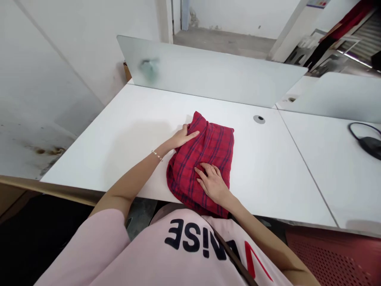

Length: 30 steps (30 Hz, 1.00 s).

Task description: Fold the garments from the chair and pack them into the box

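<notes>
A folded red plaid cloth (212,147) lies on the white desk (119,135), its near end hanging over the front edge. My left hand (182,137) rests flat on the cloth's left edge with fingers stretched out. My right hand (212,182) lies flat on the cloth's near part, fingers spread and pressing down. Neither hand grips anything.
A frosted partition panel (208,73) stands along the desk's far edge. A round cable grommet (258,119) sits right of the cloth. A black cable and device (369,141) lie on the adjoining desk at right. A red perforated seat (333,254) is at lower right.
</notes>
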Each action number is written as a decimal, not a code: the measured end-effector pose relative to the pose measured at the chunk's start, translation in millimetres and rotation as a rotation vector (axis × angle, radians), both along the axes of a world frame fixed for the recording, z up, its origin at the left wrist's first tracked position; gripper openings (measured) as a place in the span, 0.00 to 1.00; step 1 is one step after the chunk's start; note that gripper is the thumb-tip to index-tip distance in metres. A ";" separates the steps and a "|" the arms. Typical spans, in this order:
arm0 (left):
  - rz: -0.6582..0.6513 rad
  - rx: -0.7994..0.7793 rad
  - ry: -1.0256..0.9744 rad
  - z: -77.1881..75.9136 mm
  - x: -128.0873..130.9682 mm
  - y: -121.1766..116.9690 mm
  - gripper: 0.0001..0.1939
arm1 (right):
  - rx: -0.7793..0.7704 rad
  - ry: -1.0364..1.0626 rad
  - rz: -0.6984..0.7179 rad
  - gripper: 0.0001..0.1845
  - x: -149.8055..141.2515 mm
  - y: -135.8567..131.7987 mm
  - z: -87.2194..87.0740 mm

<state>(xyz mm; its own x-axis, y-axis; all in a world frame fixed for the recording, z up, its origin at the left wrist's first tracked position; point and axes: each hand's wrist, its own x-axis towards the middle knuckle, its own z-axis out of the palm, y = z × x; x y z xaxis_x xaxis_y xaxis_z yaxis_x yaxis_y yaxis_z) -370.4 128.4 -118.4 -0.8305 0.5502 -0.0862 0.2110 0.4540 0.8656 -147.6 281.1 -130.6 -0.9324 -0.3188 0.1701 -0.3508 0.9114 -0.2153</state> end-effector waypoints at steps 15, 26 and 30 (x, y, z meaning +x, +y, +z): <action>0.216 0.085 0.334 14.1 -40.4 23.8 0.12 | -0.477 0.072 -0.277 0.20 -62.2 111.7 24.0; 0.140 0.143 0.342 36.0 -53.8 63.6 0.06 | -0.591 -0.075 -0.730 0.13 -156.2 169.3 -2.9; 0.287 0.285 0.244 19.0 -49.3 41.2 0.07 | -0.669 -0.069 -0.750 0.14 -155.8 168.2 -10.7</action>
